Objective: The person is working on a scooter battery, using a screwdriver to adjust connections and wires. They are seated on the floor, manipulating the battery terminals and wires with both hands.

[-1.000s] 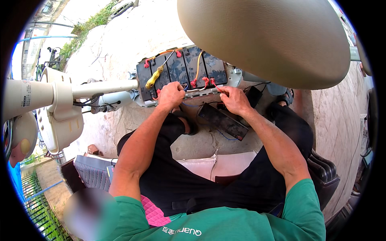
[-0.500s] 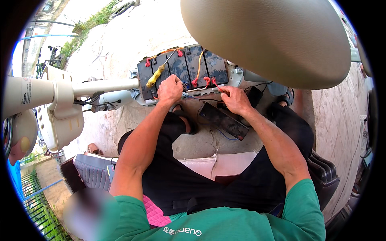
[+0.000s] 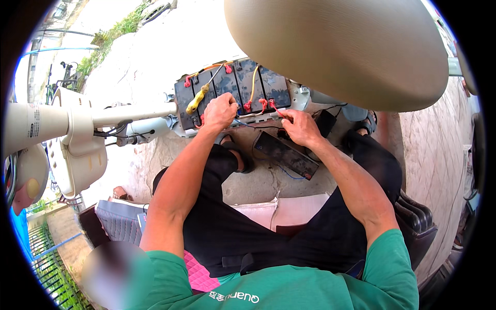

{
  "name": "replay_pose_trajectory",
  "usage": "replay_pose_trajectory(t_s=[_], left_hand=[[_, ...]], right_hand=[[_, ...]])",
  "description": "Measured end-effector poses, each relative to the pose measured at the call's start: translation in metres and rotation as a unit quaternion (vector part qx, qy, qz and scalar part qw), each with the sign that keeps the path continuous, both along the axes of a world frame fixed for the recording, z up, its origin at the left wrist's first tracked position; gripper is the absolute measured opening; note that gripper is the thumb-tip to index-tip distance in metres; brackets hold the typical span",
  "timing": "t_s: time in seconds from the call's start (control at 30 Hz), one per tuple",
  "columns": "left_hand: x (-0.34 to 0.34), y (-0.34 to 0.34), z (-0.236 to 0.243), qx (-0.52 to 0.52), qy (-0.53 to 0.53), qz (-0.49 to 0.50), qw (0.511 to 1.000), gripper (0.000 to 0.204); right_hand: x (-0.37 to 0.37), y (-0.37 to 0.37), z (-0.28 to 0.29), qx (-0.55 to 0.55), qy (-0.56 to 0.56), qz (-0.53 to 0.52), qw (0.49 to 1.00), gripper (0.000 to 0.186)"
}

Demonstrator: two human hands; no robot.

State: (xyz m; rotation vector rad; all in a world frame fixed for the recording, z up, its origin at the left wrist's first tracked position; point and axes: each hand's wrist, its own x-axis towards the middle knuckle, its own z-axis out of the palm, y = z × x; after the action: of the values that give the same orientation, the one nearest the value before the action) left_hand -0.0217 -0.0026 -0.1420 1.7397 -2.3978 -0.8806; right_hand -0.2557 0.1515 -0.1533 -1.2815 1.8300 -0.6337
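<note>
A row of dark batteries (image 3: 224, 78) sits in a light frame in front of me, linked by orange and yellow wires with red terminal covers (image 3: 247, 106). My left hand (image 3: 220, 112) is closed over the near edge of the batteries; what its fingers hold is hidden, though a bit of blue shows beside them. Between the fingertips of my right hand (image 3: 301, 127) is a red wire (image 3: 277, 111), which runs up to the near right corner of the pack. A screwdriver (image 3: 197, 99) with a yellow handle lies slanted across the batteries, just left of my left hand.
A large beige seat (image 3: 341, 51) overhangs the right end of the pack. On the ground between my feet lies a loose dark battery (image 3: 287, 154), with a black box (image 3: 325, 123) beyond it. A white tube (image 3: 137, 113) and a cream housing (image 3: 76, 142) stand to the left.
The whole view has shifted slightly, with the pack a little further left in the picture. Both hands keep nearly the same places and grips. The screwdriver stays where it lay.
</note>
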Motion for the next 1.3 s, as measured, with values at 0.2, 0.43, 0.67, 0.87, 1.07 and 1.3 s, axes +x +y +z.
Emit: replay_pose_trajectory(t_s=[0.2,0.43,0.67,0.87,1.07,1.3], left_hand=[[-0.003,-0.003,0.004,-0.038,-0.063,0.027,0.997,0.020],[0.003,-0.005,0.006,-0.013,-0.111,0.089,0.990,0.019],[0.011,-0.004,0.003,0.017,-0.164,0.041,0.985,0.024],[0.013,0.000,0.010,0.098,-0.171,0.005,0.980,0.021],[0.016,0.000,0.015,0.108,-0.139,-0.032,0.984,0.019],[0.023,0.003,-0.004,0.023,-0.095,-0.003,0.995,0.020]], right_hand=[[0.000,-0.001,0.003,-0.003,-0.002,0.005,1.000,0.036],[-0.003,-0.002,-0.005,-0.015,0.007,-0.002,1.000,0.035],[-0.003,-0.002,0.004,0.017,-0.003,-0.005,1.000,0.036],[-0.004,0.000,-0.002,0.001,0.007,-0.003,1.000,0.036],[-0.004,-0.001,0.005,0.000,0.000,0.003,1.000,0.036],[-0.001,-0.002,0.006,0.016,-0.007,-0.001,1.000,0.036]])
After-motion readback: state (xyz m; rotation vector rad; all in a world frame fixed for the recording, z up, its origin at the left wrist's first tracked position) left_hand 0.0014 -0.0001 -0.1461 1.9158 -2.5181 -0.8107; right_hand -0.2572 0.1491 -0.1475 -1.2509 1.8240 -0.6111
